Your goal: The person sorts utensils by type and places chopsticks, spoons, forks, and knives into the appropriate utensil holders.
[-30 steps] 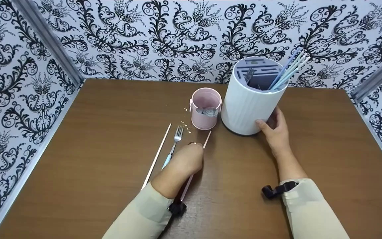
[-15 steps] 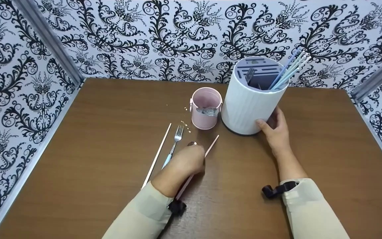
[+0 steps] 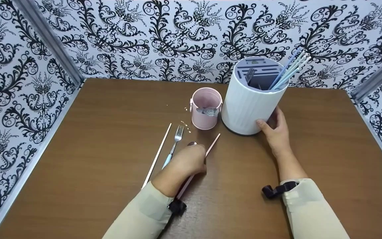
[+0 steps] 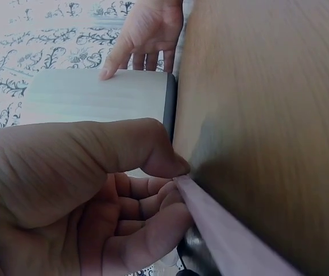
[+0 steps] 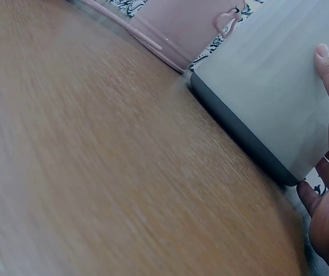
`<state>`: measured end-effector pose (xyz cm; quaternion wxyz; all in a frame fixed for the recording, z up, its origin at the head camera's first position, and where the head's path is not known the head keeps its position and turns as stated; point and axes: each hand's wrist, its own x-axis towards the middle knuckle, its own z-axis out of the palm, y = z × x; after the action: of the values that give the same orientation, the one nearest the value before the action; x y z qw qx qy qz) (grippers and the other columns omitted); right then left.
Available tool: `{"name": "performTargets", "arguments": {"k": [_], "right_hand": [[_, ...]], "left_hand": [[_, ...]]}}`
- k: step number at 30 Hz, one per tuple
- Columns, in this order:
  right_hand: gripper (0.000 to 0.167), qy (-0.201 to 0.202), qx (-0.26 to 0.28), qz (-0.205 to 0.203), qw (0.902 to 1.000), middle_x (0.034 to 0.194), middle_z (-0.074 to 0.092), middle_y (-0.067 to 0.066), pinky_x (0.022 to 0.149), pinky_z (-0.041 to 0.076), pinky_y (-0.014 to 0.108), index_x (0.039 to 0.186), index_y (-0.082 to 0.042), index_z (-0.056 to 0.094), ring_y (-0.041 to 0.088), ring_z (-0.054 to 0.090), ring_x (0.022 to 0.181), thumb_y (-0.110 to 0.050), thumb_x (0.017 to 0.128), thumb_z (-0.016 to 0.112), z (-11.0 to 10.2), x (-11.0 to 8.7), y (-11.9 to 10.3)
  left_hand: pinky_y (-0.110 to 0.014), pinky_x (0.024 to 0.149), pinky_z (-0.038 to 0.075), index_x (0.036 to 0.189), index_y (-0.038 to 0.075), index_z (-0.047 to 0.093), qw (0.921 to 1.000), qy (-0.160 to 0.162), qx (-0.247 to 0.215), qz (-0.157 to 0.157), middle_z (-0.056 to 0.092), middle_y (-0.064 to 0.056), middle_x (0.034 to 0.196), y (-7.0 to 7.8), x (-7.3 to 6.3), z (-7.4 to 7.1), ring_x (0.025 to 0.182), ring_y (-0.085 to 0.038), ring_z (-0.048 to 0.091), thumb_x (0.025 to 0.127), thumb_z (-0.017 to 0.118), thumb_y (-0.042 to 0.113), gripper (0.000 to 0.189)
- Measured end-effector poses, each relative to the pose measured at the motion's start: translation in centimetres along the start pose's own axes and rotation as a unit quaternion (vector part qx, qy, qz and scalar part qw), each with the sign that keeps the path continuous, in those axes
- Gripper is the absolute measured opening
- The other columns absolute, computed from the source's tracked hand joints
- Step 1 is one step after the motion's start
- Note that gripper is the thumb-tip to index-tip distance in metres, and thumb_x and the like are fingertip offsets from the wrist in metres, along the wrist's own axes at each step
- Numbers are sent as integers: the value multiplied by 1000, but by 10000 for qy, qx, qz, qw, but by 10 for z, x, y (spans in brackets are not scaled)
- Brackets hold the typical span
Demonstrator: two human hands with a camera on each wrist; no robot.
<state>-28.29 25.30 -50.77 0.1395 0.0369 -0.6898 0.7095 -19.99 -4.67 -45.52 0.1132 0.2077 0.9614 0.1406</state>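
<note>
My left hand (image 3: 189, 160) pinches a pink chopstick (image 3: 213, 145) between thumb and fingers, low over the table. In the left wrist view the thumb presses on the chopstick (image 4: 227, 230), and its dark metal neighbour, apparently a spoon (image 4: 197, 252), shows below the fingers. Only the spoon's tip (image 3: 192, 143) peeks past the knuckles in the head view. Left of the hand lie a fork (image 3: 178, 133) with a light-blue handle and a pale chopstick (image 3: 158, 152). My right hand (image 3: 277, 136) holds the white utensil holder (image 3: 249, 106) near its base, thumb in front, fingers partly hidden behind.
A small pink bucket (image 3: 204, 122) with a ragged opening in its front stands left of the holder, small crumbs (image 3: 186, 125) beside it. Several chopsticks (image 3: 292, 71) and forks (image 3: 249, 74) stand in the holder's grey slotted top. Patterned walls (image 3: 128, 39) enclose the table.
The pink chopstick's far end has swung right in my left hand and drawn slightly nearer, then shifted a little outward. The right hand and the holder have stayed put.
</note>
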Motion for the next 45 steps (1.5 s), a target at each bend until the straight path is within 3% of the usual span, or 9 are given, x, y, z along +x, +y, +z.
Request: {"name": "performTargets", "arguments": {"k": [12, 17, 22, 34, 45], "right_hand": [[84, -16, -77, -64, 9999, 161, 42, 12, 127, 31, 45, 162, -7, 30, 28, 42, 147, -6, 91, 74, -1, 0, 1], [84, 0, -206, -61, 9998, 161, 42, 13, 127, 30, 48, 162, -6, 31, 30, 41, 147, -8, 91, 75, -1, -1, 1], [84, 6, -316, 2, 9995, 161, 42, 13, 127, 31, 49, 162, -7, 31, 30, 42, 146, -10, 91, 75, -2, -2, 0], [83, -29, -133, 37, 9999, 162, 41, 12, 127, 30, 44, 162, -7, 30, 26, 39, 149, -6, 92, 73, -2, -1, -1], [85, -7, -381, 89, 9992, 165, 38, 11, 129, 27, 44, 163, -8, 30, 25, 36, 150, -12, 91, 76, -2, -1, -3]], "left_hand": [[-43, 73, 58, 89, 9, 61, 9999, 67, -43, 65, 67, -5, 84, 6, -1, -3, 71, -20, 58, 72, 80, 14, 26], [-44, 71, 59, 94, 8, 61, 9998, 174, 22, 112, 67, -5, 83, 8, 0, -3, 74, -23, 63, 75, 78, 17, 27], [-42, 66, 57, 95, 8, 60, 9996, 246, -8, 144, 66, -4, 80, 9, 2, -2, 69, -20, 59, 77, 78, 19, 27], [-32, 56, 48, 91, 11, 57, 9972, 121, -715, 157, 58, 1, 75, 11, 5, -5, 65, -16, 55, 77, 75, 14, 23], [-33, 64, 51, 95, 11, 58, 9942, 92, -1033, 271, 61, 1, 81, 14, 5, -7, 73, -16, 58, 78, 75, 11, 24]]}}
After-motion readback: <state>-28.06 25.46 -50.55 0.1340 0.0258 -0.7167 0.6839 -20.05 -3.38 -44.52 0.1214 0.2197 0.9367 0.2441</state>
